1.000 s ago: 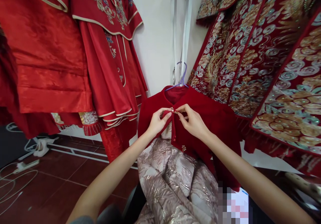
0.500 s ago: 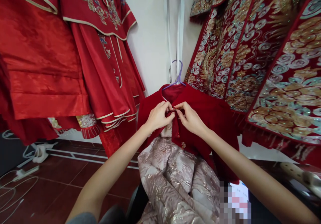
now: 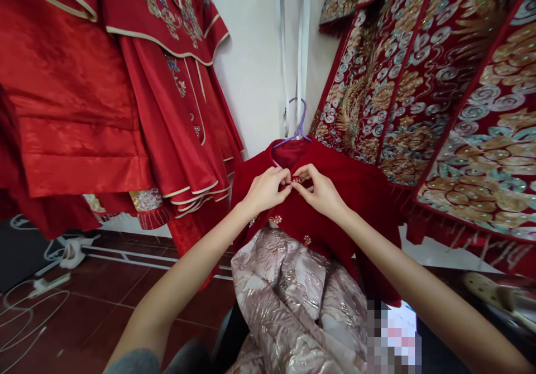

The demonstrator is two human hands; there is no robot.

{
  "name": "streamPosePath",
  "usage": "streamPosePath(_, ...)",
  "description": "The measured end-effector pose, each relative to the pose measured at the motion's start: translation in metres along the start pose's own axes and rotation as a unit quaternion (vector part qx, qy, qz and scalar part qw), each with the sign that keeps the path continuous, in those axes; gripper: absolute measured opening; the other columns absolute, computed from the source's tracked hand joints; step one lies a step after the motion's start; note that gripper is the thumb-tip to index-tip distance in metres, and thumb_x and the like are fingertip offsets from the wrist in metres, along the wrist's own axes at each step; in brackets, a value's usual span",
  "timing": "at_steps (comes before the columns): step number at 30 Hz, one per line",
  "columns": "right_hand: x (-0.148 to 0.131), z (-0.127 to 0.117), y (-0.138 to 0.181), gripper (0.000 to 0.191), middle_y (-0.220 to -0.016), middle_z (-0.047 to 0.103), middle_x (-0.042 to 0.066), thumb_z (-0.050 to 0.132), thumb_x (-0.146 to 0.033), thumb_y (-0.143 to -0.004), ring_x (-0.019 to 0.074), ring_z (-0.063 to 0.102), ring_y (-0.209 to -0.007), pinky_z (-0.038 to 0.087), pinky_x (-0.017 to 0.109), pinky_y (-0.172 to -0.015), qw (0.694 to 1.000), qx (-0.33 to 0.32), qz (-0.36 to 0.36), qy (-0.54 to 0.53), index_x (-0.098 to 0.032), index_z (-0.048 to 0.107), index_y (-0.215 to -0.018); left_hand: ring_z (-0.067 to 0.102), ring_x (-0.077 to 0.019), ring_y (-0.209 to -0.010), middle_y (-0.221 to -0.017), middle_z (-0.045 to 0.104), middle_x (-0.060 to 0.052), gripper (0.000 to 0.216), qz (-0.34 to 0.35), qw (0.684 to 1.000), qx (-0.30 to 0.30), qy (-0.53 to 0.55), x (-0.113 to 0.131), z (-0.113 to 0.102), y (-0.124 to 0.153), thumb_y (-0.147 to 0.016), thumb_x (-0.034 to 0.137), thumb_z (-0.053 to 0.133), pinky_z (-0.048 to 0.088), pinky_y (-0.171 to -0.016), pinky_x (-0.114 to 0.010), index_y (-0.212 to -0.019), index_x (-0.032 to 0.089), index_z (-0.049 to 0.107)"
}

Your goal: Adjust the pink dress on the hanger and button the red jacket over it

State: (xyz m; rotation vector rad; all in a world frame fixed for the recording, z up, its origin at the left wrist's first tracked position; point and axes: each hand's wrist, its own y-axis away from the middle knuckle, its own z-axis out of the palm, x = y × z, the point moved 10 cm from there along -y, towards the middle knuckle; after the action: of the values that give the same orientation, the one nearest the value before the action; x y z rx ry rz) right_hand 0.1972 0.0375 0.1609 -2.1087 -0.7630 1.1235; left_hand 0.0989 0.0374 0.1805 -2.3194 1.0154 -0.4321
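Observation:
A dark red velvet jacket point(image 3: 355, 195) hangs in front of me on a purple hanger point(image 3: 298, 124). My left hand point(image 3: 266, 188) and my right hand point(image 3: 318, 190) meet at its collar. Both pinch the small gold clasp point(image 3: 295, 180) at the neck, fingers closed on the two front edges. Two more gold buttons point(image 3: 275, 219) show lower on the jacket front. Below the jacket a pale pink brocade skirt point(image 3: 293, 301) with a metallic pattern spreads toward me.
Red satin garments point(image 3: 104, 95) with gold trim hang at the left. Heavily embroidered red robes point(image 3: 439, 95) hang at the right. A white wall point(image 3: 259, 56) stands behind. White cables point(image 3: 37, 290) lie on the dark red tile floor at lower left.
Both hands have stayed on the collar clasp and drawn the jacket fronts closer together. A second gold button has come into view below my left hand.

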Motion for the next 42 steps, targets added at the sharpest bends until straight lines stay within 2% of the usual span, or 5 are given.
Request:
streamPosePath(17, 0.001, 0.009, -0.009, 0.022, -0.093, 0.055, 0.004, 0.053, -0.023, -0.078, 0.0164, 0.059, -0.082, 0.056, 0.029, -0.068, 0.999, -0.023, -0.025, 0.002, -0.021, 0.048, -0.099, 0.057, -0.0125, -0.070, -0.076, 0.064, -0.001, 0.007, 0.006, 0.982, 0.021, 0.187, -0.024, 0.014, -0.008, -0.075, 0.018, 0.057, 0.044, -0.066, -0.023, -0.076, 0.016, 0.064)
streamPosePath(30, 0.017, 0.007, -0.016, 0.020, -0.094, 0.058, 0.004, 0.050, -0.025, -0.081, 0.0160, 0.059, -0.083, 0.053, 0.030, -0.071, 0.998, -0.035, -0.048, -0.011, -0.021, 0.045, -0.100, 0.057, -0.0125, -0.071, -0.077, 0.063, -0.002, 0.008, 0.001, 0.971, 0.066, 0.228, -0.026, 0.023, -0.020, -0.076, 0.020, 0.057, 0.045, -0.066, -0.023, -0.076, 0.015, 0.064)
streamPosePath(35, 0.037, 0.010, -0.017, 0.025, -0.093, 0.059, 0.005, 0.052, -0.035, -0.085, 0.0168, 0.061, -0.085, 0.053, 0.031, -0.071, 0.999, 0.011, 0.017, -0.031, -0.021, 0.046, -0.104, 0.059, -0.0147, -0.070, -0.077, 0.066, -0.003, 0.010, -0.094, 0.975, 0.012, 0.199, -0.038, 0.031, -0.019, -0.071, 0.023, 0.065, 0.047, -0.068, -0.027, -0.079, 0.016, 0.064)
streamPosePath(38, 0.051, 0.007, -0.003, 0.029, -0.093, 0.061, 0.005, 0.053, -0.041, -0.085, 0.0164, 0.062, -0.086, 0.055, 0.033, -0.074, 0.988, 0.057, 0.099, -0.102, -0.021, 0.048, -0.106, 0.062, -0.0178, -0.081, -0.091, 0.069, -0.008, 0.028, -0.181, 0.935, 0.006, 0.306, -0.044, 0.042, 0.003, -0.073, 0.034, 0.069, 0.050, -0.075, -0.030, -0.093, 0.015, 0.065)
streamPosePath(42, 0.059, 0.006, 0.037, 0.030, -0.093, 0.062, 0.005, 0.056, -0.046, -0.082, 0.0151, 0.064, -0.080, 0.057, 0.032, -0.070, 0.951, 0.097, 0.195, -0.220, -0.021, 0.050, -0.099, 0.062, -0.0190, -0.100, -0.110, 0.065, -0.012, 0.038, -0.275, 0.826, 0.079, 0.486, -0.049, 0.059, 0.054, -0.087, 0.045, 0.051, 0.051, -0.085, -0.033, -0.108, 0.016, 0.060)
